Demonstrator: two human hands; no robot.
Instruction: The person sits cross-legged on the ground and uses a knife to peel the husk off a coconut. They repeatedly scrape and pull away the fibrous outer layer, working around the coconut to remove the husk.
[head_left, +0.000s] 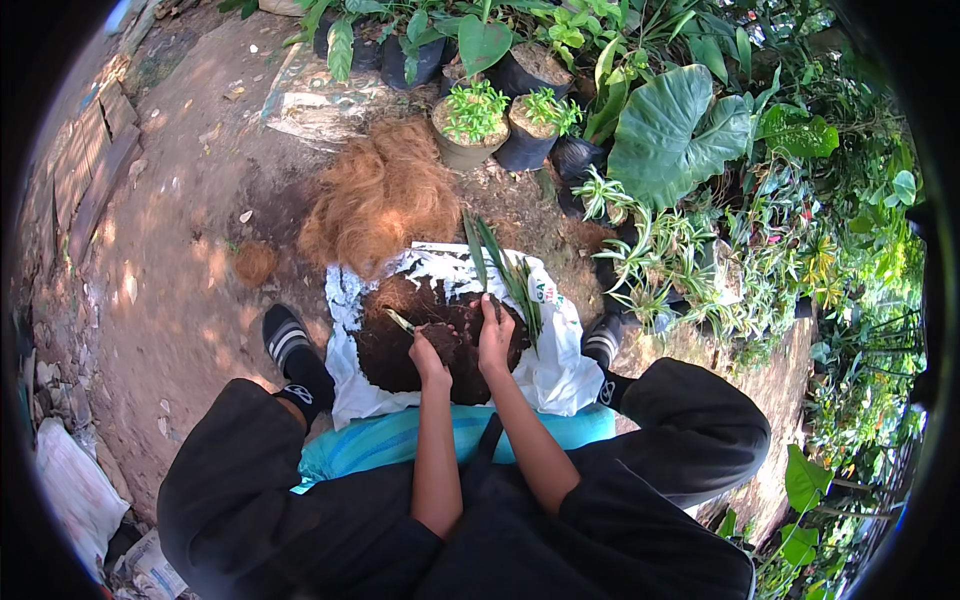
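Observation:
My left hand (429, 358) grips a small plant with a pale-edged leaf (400, 321). A dark clump of soil or roots shows beside its fingers. To its right, over the same dark soil (465, 375), is my right hand (495, 334), thumb upward. The base of a long green leaf (475, 251) meets its thumb tip; whether the hand holds it I cannot tell. More long leaves (525, 289) lie along the right side of the white plastic sack (562, 360), which is spread out beneath the soil.
Brown coconut-like fibre (382, 195) is heaped beyond the sack, with a small fibre ball (255, 262) to the left. Potted plants (471, 124) and spider plants (652, 255) line the far and right sides. A turquoise sack (367, 446) lies between my legs.

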